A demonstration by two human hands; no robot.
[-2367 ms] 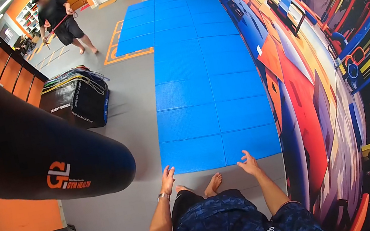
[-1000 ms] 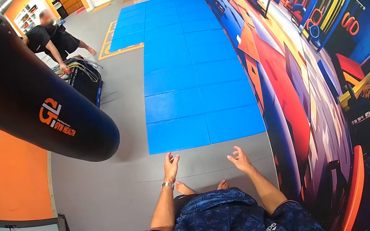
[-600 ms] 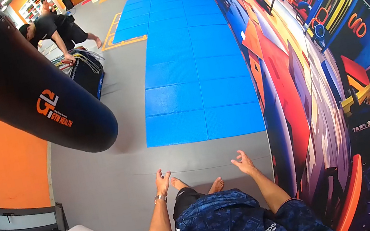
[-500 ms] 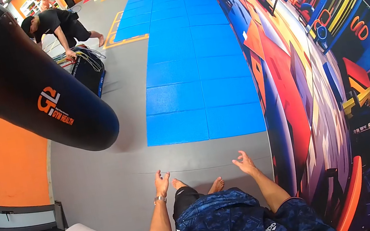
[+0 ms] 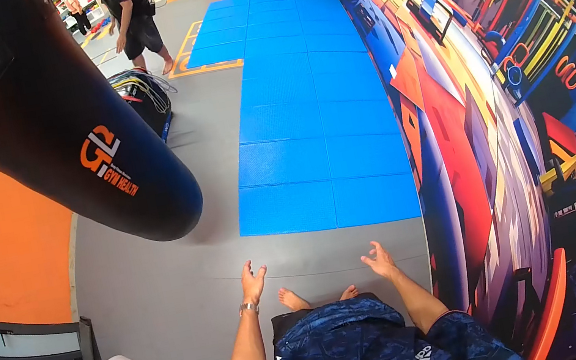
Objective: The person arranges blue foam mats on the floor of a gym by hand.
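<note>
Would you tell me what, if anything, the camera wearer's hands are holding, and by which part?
Nothing is held: the left hand and right hand are both open and empty.

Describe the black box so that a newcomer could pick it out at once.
Find the blue mat on the grey floor. Left of it, partly behind the black bag, sits the box. Unlike the bag, it stands on the floor with cords heaped on top.

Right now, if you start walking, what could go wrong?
Your bare feet might stub or trip on the edge of the blue mats just ahead. Swinging wide, your left hand could bump the big punching bag. Farther off, cords droop over the black box and might snag the person beside it.
</note>
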